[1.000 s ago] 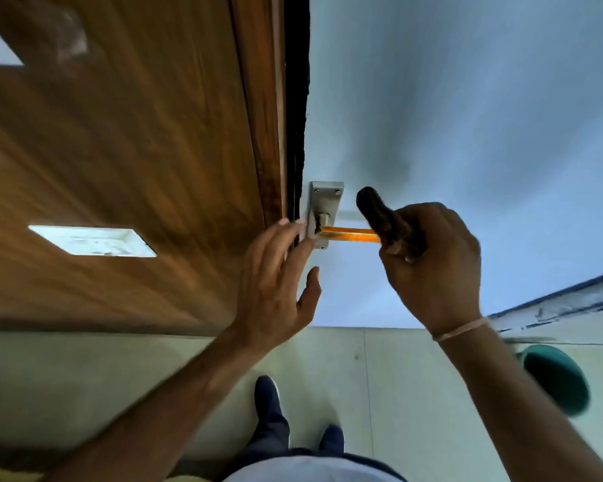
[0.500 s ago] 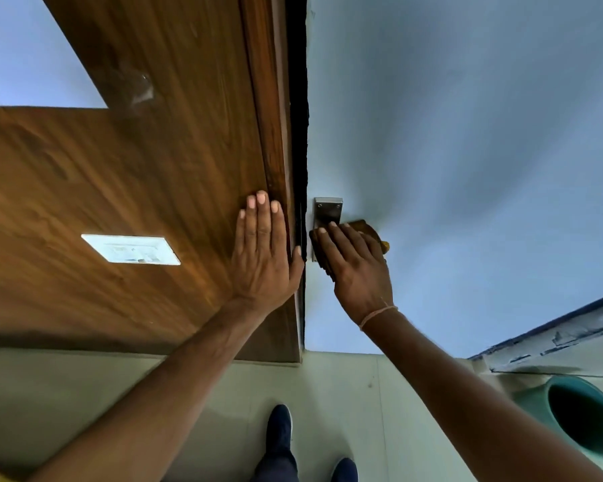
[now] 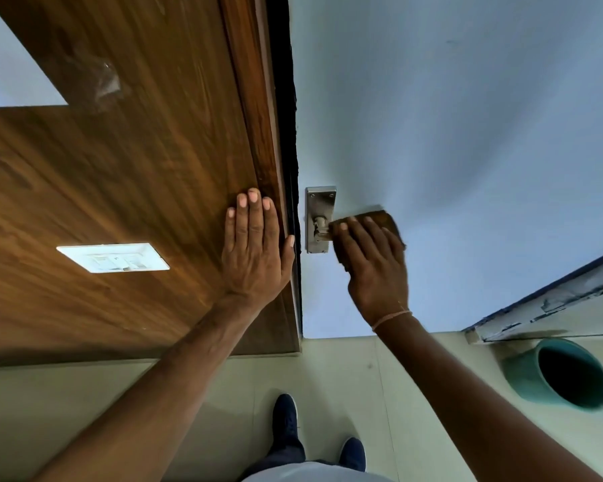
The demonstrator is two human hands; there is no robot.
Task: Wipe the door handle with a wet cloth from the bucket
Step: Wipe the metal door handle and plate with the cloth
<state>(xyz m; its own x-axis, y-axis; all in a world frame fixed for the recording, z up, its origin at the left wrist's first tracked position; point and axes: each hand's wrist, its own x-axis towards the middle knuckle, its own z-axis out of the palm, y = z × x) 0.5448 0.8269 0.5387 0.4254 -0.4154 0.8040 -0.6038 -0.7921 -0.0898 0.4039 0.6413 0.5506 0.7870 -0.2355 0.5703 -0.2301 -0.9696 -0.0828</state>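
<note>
My right hand (image 3: 373,262) presses the brown cloth (image 3: 385,220) over the door handle (image 3: 322,229).

My fingers lie flat and together on top of the cloth, which covers the lever so that only its stub shows at the steel backplate (image 3: 320,217) on the pale blue door (image 3: 449,133). My left hand (image 3: 255,252) is spread flat and holds nothing, palm against the wooden panel (image 3: 119,168) just beside the dark gap at the door's edge (a white switch plate (image 3: 114,258) sits farther left). The teal bucket (image 3: 559,373) stands on the tiled floor (image 3: 345,370) to my right, well apart from the handle, and my dark shoes (image 3: 286,419) show below.
</note>
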